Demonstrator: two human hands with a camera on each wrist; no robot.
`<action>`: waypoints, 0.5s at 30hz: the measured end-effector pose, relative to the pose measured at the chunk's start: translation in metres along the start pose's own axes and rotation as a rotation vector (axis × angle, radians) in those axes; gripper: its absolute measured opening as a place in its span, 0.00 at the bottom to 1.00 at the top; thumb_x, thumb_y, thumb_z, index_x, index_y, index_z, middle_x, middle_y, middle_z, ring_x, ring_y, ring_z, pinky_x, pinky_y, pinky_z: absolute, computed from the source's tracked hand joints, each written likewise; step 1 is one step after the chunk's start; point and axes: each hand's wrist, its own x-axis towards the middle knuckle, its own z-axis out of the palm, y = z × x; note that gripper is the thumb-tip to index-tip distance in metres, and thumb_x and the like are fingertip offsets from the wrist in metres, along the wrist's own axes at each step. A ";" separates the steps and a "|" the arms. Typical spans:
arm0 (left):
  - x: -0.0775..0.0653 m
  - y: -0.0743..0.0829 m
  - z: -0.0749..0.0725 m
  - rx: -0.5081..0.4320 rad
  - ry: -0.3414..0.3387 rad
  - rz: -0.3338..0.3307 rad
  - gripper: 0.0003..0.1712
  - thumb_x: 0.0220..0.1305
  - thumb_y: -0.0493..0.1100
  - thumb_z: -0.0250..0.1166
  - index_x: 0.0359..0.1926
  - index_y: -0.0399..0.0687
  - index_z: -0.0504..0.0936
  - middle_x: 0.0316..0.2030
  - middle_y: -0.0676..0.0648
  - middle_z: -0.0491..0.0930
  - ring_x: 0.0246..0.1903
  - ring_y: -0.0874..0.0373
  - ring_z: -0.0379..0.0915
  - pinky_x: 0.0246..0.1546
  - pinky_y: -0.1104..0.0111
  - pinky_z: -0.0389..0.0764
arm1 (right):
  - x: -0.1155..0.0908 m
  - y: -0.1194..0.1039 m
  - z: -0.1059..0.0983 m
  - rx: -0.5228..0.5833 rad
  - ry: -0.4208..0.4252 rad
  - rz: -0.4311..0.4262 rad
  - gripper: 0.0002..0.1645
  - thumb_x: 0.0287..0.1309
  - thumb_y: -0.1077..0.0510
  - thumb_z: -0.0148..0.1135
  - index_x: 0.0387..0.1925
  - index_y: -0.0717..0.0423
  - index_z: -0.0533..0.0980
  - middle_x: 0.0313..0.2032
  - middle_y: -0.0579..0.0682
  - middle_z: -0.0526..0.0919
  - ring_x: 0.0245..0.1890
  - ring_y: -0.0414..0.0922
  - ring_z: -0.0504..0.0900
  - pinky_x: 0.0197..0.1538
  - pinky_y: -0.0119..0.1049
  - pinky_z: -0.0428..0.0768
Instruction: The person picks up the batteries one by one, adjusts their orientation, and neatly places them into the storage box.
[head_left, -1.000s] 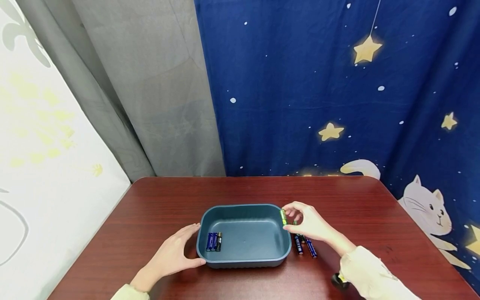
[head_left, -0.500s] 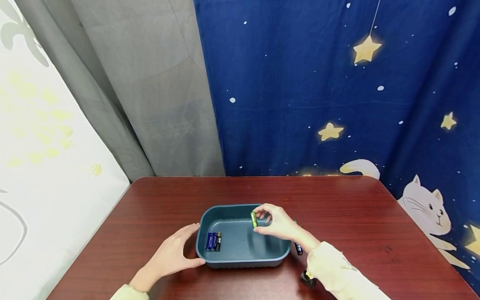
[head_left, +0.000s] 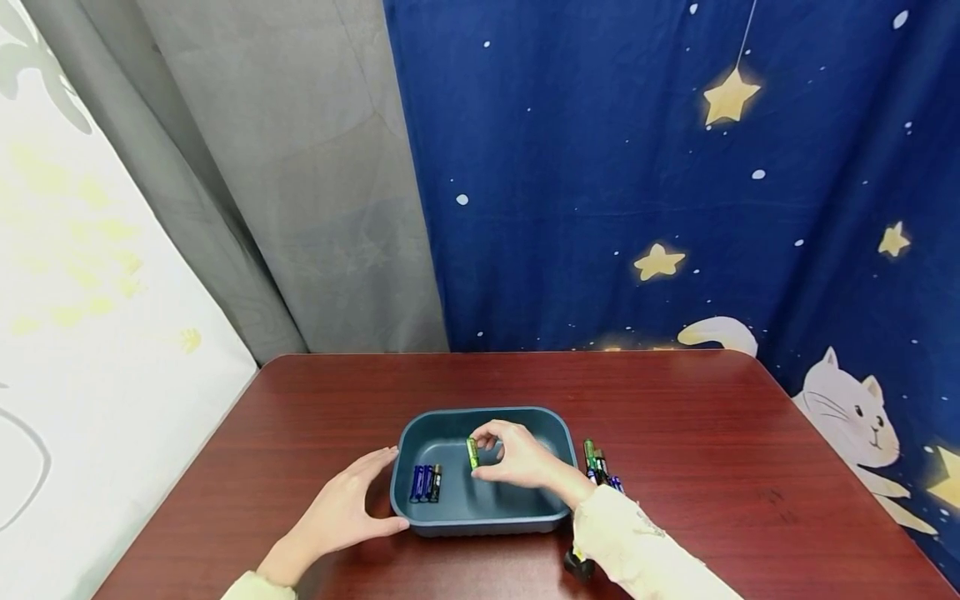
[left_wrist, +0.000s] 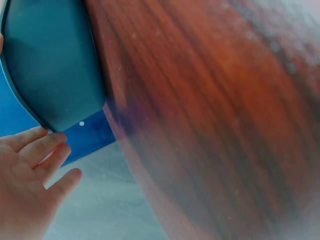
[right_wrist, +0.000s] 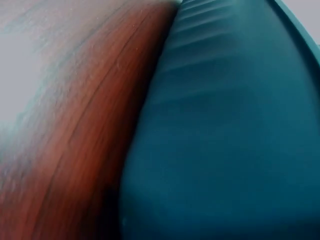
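A blue-grey plastic tray point(head_left: 487, 528) with raised walls sits on the table. Over its middle, my right hand point(head_left: 517, 457) pinches a green battery point(head_left: 472, 453), held upright between thumb and fingers. Three batteries point(head_left: 426, 483), two blue and one black, stand side by side in the tray's left part. My left hand point(head_left: 341, 504) touches the tray's left side, its thumb at the front corner and its straight fingers at the far left; the left wrist view shows the left fingertips point(left_wrist: 59, 137) at the tray's rim. The right wrist view has only the tray's outer wall point(right_wrist: 215, 130).
Right of the tray, several loose batteries point(head_left: 590, 454), green and blue, lie on the reddish-brown table point(head_left: 690, 433), partly hidden by the right forearm. A black wrist device point(head_left: 577, 564) hangs under the right sleeve. Grey and blue starry curtains point(head_left: 600, 167) stand behind the table.
My right hand has carried the green battery left, from the tray's right rim to over its middle. The left hand has stayed at the tray's left side.
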 end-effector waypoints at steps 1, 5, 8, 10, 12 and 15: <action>0.000 0.000 0.000 0.000 -0.002 -0.003 0.52 0.36 0.72 0.66 0.60 0.49 0.70 0.57 0.50 0.71 0.57 0.55 0.65 0.51 0.55 0.72 | 0.001 -0.001 0.002 0.005 -0.007 0.005 0.25 0.42 0.54 0.70 0.45 0.57 0.75 0.37 0.48 0.78 0.37 0.43 0.75 0.34 0.29 0.76; 0.000 0.000 0.000 -0.002 -0.003 -0.007 0.51 0.35 0.72 0.67 0.60 0.49 0.70 0.57 0.51 0.71 0.57 0.56 0.65 0.51 0.56 0.72 | 0.003 -0.002 0.008 0.019 -0.021 0.014 0.24 0.42 0.55 0.70 0.44 0.57 0.75 0.36 0.49 0.78 0.36 0.44 0.75 0.33 0.26 0.75; 0.000 0.000 0.001 -0.002 -0.002 -0.011 0.51 0.35 0.72 0.67 0.60 0.50 0.70 0.57 0.51 0.71 0.57 0.56 0.66 0.51 0.55 0.72 | 0.005 -0.002 0.014 0.009 -0.028 0.024 0.24 0.42 0.55 0.70 0.44 0.57 0.75 0.36 0.47 0.77 0.36 0.41 0.74 0.33 0.26 0.75; 0.000 0.000 0.001 -0.004 -0.001 -0.014 0.51 0.35 0.72 0.66 0.60 0.50 0.70 0.57 0.51 0.71 0.57 0.56 0.65 0.50 0.55 0.72 | 0.006 -0.002 0.017 -0.003 -0.029 0.023 0.24 0.41 0.55 0.71 0.43 0.58 0.75 0.35 0.47 0.77 0.35 0.40 0.74 0.35 0.27 0.75; 0.000 -0.001 0.002 -0.007 -0.002 -0.016 0.52 0.36 0.73 0.66 0.60 0.50 0.70 0.57 0.51 0.71 0.57 0.55 0.65 0.50 0.55 0.72 | 0.008 -0.002 0.020 -0.021 -0.029 0.023 0.24 0.41 0.54 0.71 0.42 0.58 0.76 0.35 0.47 0.77 0.35 0.40 0.75 0.37 0.29 0.76; 0.000 0.000 0.001 -0.017 -0.006 -0.021 0.52 0.35 0.73 0.66 0.60 0.50 0.70 0.57 0.50 0.71 0.57 0.55 0.65 0.50 0.54 0.72 | 0.011 -0.003 0.024 -0.048 -0.025 0.029 0.23 0.39 0.54 0.72 0.40 0.58 0.76 0.33 0.47 0.77 0.34 0.40 0.75 0.39 0.30 0.75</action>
